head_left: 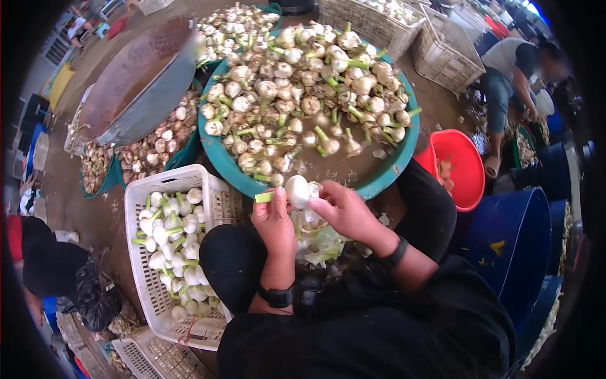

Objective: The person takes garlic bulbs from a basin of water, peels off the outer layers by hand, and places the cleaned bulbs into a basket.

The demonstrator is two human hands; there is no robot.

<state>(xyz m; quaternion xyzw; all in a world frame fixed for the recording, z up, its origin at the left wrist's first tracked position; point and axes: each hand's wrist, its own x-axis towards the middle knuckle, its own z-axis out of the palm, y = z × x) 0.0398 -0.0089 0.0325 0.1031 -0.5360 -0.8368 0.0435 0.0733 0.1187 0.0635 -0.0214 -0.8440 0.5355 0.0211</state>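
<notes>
Above my lap, my left hand point(276, 224) is closed on a white garlic bulb point(297, 191), its short green stem poking out to the left. My right hand point(348, 215) is pinched at the bulb's other side, on a loose flap of its papery skin point(314, 189). Just beyond my hands stands a wide teal tub point(409, 146) of muddy water and unpeeled garlic point(268, 90). Peeled skins point(319, 243) lie in a heap below my hands, between my knees. To my left, a white plastic crate point(142, 265) holds clean white garlic bulbs point(178, 235).
A red basin point(463, 170) with small orange-brown things inside stands right of my knee, near blue barrels point(505, 234). A rusty metal pan point(136, 82) leans over more garlic tubs. White crates point(445, 54) stand at the back. Other people point(514, 76) sit on both sides.
</notes>
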